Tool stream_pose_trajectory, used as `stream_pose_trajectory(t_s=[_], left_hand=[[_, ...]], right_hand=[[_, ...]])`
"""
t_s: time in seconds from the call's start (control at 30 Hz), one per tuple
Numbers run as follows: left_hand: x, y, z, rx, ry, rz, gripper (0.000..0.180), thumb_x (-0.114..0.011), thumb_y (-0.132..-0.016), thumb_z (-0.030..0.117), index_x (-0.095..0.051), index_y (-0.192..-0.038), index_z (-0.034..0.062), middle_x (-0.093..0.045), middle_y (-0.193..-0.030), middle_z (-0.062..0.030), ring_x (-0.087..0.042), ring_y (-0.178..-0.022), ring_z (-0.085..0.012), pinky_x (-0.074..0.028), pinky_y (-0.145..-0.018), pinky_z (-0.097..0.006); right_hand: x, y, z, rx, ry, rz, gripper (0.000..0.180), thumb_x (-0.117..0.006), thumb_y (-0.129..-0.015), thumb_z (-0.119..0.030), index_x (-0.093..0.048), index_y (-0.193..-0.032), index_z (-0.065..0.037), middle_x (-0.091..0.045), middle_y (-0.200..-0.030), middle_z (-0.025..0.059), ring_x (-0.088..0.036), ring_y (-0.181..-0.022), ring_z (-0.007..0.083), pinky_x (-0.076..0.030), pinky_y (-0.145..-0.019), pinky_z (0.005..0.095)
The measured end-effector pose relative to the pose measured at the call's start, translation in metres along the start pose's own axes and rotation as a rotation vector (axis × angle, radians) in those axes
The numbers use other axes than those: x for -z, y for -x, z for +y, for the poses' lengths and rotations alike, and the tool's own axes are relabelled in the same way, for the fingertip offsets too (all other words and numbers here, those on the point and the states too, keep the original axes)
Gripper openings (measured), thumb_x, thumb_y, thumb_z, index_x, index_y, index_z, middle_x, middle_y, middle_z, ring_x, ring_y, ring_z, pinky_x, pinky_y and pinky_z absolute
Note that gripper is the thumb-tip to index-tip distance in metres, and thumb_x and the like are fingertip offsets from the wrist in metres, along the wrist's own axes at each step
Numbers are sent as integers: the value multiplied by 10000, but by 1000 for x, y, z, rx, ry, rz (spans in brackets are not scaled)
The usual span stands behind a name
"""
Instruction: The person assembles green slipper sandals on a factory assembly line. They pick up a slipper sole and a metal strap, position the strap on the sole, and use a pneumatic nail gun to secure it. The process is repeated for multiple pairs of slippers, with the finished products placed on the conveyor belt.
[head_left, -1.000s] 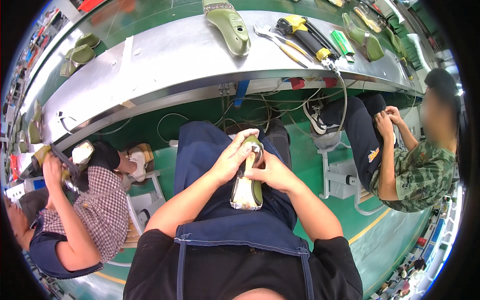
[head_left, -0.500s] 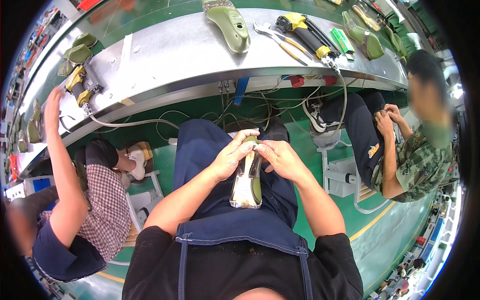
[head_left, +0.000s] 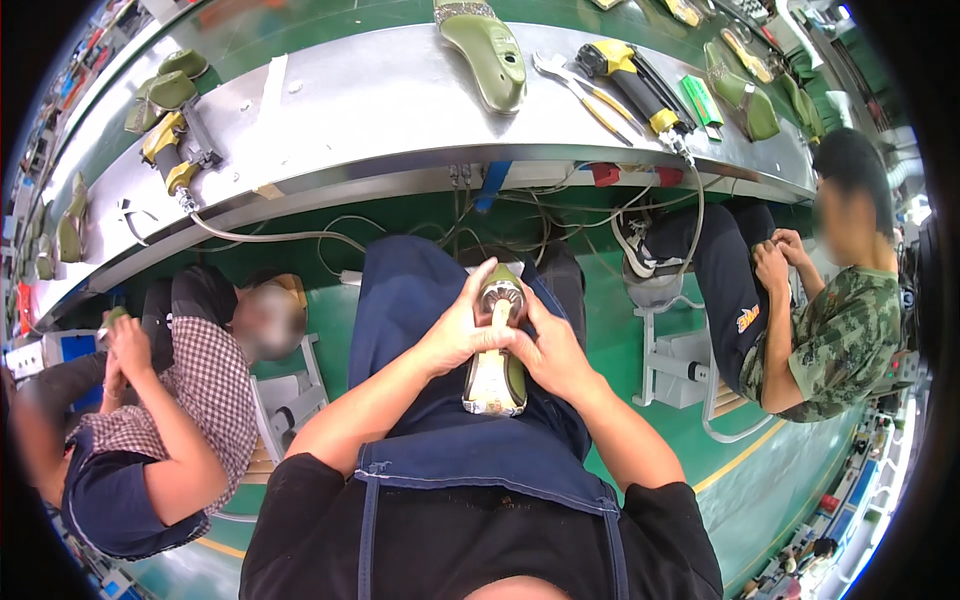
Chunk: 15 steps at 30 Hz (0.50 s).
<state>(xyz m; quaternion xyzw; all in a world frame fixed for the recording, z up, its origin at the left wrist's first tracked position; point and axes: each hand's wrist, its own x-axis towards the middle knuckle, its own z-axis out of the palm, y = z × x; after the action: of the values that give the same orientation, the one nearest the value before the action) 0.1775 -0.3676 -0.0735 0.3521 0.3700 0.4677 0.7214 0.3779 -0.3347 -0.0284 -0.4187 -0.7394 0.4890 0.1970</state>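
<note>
Head view: olive-green shoe upper on a pale last (head_left: 496, 350) lies sole-up on the person's lap, over a dark blue apron (head_left: 440, 440). Left hand (head_left: 462, 328) grips its left side, fingers closed over the toe end. Right hand (head_left: 548, 352) clasps its right side. Beyond the knees runs a grey metal workbench (head_left: 380, 110) carrying a yellow-black power tool (head_left: 632, 82).

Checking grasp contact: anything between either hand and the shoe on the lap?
Nothing visible. The left hand and right hand both grip the olive shoe directly, over the blue apron.
</note>
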Motion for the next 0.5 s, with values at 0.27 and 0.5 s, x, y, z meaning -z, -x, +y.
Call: stream_pose_trajectory(t_s=[0.27,0.5], left_hand=[[4,8,49,-109,-188,85,1237,-943,-771,165,-129,-1699,91,-365,-1567,-205,-446,-1421,-282,-410,-1179,-411],[22,23,229,-760,-864,211,1146,-939,-723,149,-272,-1643,1,-374,-1628,-198,-408,-1478,-314,-315,-1238,-414]], right_hand=[[-3,9,-23,-104,-315,-230,989,-806,-909,-199,-187,-1657,-9,-539,-1486,235,-629,-1303,348,-599,-976,424],[36,-26,-46,58,-52,0,807,-774,-920,-58,-360,-1611,-8,-616,-1435,231,-720,-1123,280,-629,-865,372]])
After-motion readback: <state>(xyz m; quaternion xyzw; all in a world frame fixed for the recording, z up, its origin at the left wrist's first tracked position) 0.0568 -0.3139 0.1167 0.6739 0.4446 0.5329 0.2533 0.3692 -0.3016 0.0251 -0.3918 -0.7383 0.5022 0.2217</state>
